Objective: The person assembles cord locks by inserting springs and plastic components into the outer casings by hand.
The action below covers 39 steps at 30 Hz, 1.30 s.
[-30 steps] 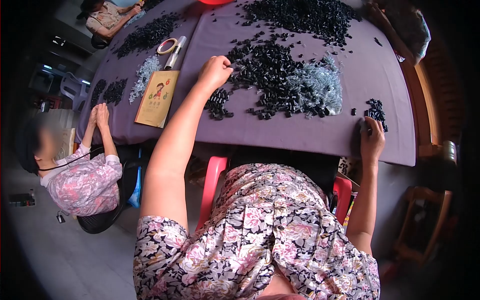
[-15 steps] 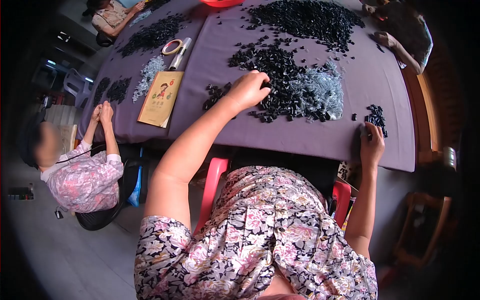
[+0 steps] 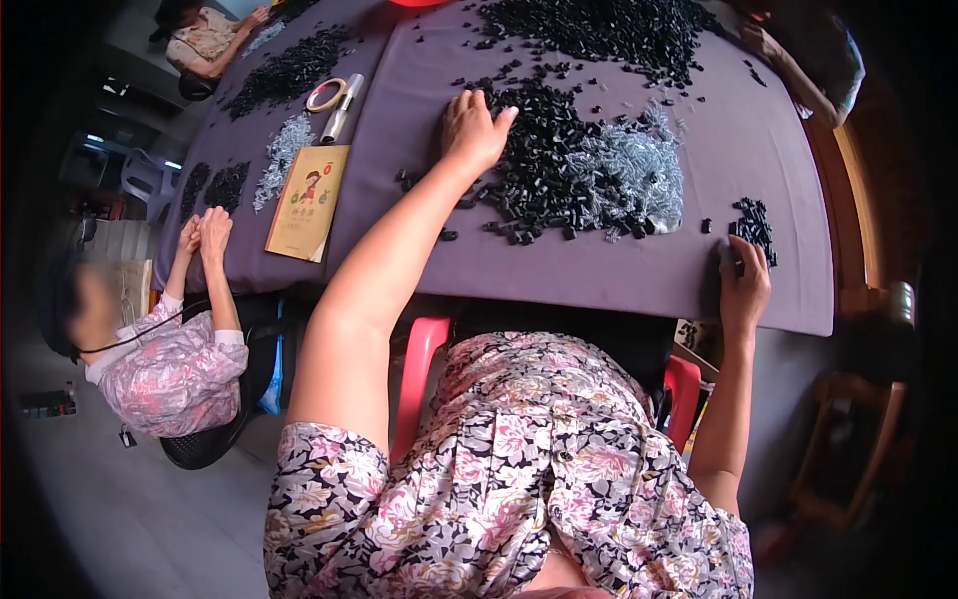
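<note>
My left hand (image 3: 476,130) lies at the left edge of a pile of small black plastic pieces (image 3: 534,180), thumb held apart from the fingers. No object shows in it. Small clear plastic pieces (image 3: 639,165) form a heap against the right side of that pile. Near the table's front right edge, my right hand (image 3: 744,290) has its fingers bent inward, and whatever they may hold is hidden. Just beyond its fingertips is a small cluster of black pieces (image 3: 753,228).
A larger black pile (image 3: 609,35) spreads across the far side of the purple tablecloth (image 3: 399,215). To the left lie a yellow booklet (image 3: 307,205), a tape roll (image 3: 325,95) and a clear-wrapped roll (image 3: 342,108). Other people sit left, far left and far right.
My left hand has moved away and left, from the pile's middle to its upper left edge. Black pieces once lying under the forearm have shifted. My right hand stays nearly still.
</note>
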{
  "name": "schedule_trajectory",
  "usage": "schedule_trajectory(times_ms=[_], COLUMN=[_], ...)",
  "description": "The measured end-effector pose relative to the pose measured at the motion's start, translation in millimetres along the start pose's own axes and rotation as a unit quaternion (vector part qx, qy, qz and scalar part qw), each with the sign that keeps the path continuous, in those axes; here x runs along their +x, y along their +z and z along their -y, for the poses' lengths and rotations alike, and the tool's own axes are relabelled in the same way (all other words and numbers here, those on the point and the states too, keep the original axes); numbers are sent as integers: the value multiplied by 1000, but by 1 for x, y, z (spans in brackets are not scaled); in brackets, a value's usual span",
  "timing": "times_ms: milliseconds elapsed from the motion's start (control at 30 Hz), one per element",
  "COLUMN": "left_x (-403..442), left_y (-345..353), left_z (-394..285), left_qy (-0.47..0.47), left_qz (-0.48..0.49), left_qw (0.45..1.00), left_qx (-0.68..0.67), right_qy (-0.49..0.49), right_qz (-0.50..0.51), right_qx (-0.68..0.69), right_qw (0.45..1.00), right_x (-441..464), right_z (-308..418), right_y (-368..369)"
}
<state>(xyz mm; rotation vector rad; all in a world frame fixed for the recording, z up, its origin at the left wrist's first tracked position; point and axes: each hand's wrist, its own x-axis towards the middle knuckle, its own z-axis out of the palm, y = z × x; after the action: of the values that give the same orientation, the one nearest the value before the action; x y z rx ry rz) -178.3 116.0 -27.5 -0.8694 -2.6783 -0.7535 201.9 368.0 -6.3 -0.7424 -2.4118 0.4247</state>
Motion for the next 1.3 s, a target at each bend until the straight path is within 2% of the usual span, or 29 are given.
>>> schedule_trajectory(times_ms=[67,233,333,433,533,667,800,1300], left_x=[-10,-23,-25,-25,-22,-11,-6,-16], left_y=[12,13,18,24,22,19,12,30], left_z=[-10,-44,-60,-63,-61,-58,-65,-111], left_qy=[29,44,52,62,63,148,217,214], left_qz=[-4,28,33,13,18,23,59,53], left_qw=[1000,996,996,993,993,980,964,950], left_qx=[9,-74,-70,-104,-95,-132,-145,-221], right_qy=[12,26,-30,-218,-395,-491,-499,-473], right_qz=[5,-9,-47,-30,43,109,106,137], right_qx=[15,95,152,113,125,65,109,111], right_qw=[1000,995,987,969,909,862,853,863], right_x=[0,3,4,6,17,42,58,70], right_z=[2,16,56,104,147,156,144,117], right_y=[-2,0,2,15,35,76,95,72])
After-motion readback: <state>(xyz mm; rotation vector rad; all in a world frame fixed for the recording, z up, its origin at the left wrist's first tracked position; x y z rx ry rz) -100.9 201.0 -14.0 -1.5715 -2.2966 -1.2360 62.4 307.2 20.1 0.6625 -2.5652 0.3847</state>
